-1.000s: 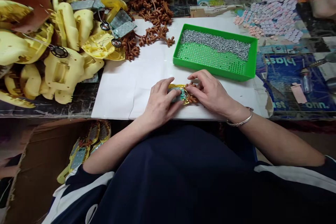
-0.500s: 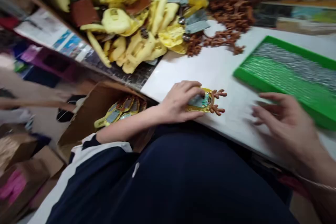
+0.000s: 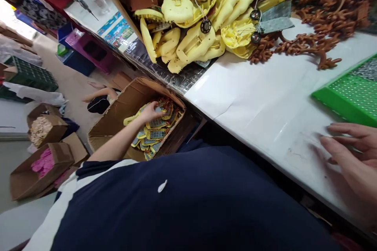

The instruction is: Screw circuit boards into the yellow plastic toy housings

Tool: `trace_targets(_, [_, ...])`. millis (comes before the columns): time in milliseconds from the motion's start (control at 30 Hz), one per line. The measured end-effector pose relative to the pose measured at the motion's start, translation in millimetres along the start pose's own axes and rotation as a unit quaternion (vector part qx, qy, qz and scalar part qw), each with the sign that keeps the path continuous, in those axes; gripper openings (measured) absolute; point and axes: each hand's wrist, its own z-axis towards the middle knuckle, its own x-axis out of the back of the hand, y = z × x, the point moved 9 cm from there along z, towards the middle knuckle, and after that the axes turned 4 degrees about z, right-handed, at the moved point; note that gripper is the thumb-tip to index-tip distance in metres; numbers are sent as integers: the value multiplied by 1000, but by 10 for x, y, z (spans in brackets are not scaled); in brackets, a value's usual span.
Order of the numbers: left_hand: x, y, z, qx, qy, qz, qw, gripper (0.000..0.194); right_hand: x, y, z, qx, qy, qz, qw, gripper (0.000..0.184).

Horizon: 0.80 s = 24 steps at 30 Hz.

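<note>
The left arm stretches down and away from the desk [image 3: 259,106] into the cardboard box [image 3: 118,113] on the floor, the left hand [image 3: 150,111] resting on the stacked yellow toy assemblies [image 3: 156,129] inside; whether its grip closes on 1 piece I cannot tell, since the fingers blend into the pile. The right hand [image 3: 352,153] lies flat on the white desk, fingers spread loosely and holding nothing, just beside the green tray [image 3: 344,96]. That hand is blurred and its wrist is cut off by the frame edge.
</note>
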Motion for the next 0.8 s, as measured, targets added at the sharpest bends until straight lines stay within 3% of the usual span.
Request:
trace_targets(100, [-430,125,-79,21,44,13,999,51,34,-143,27,-28,-15,56,998,25])
trace_targets(200, [-416,292,-125,6,99,12,995,43,63,-257,52,-15,-11,81,997,27])
trace_targets(267, [-144,406,-123,-18,152,3,988,37,68,-262,64,-9,-9,97,995,29])
trace_targets(333, [261,561,-130,-47,219,-8,975,32,56,-259,70,5,-17,104,994,29])
trace_targets(400, [692,883,-197,-120,302,-17,946,29,44,-280,70,31,-28,101,994,28])
trace_targets(467, [1041,1475,-444,-303,407,-21,861,23,40,-303,64,56,-34,97,993,27])
trace_targets(500, [1117,1779,-563,-382,434,-11,816,20,41,-304,60,63,-34,96,993,27])
trace_targets(533, [1136,2073,-624,-435,441,10,785,19,45,-297,56,67,-32,96,993,27])
trace_targets(600, [1053,2644,-595,-497,415,84,758,22,53,-271,43,70,-26,99,992,26])
trace_targets(700, [885,3250,-294,-491,355,194,771,17,75,-245,19,84,-15,116,990,21])
trace_targets(800, [799,3506,-20,-480,307,234,788,4,91,-231,10,93,-10,129,987,18])
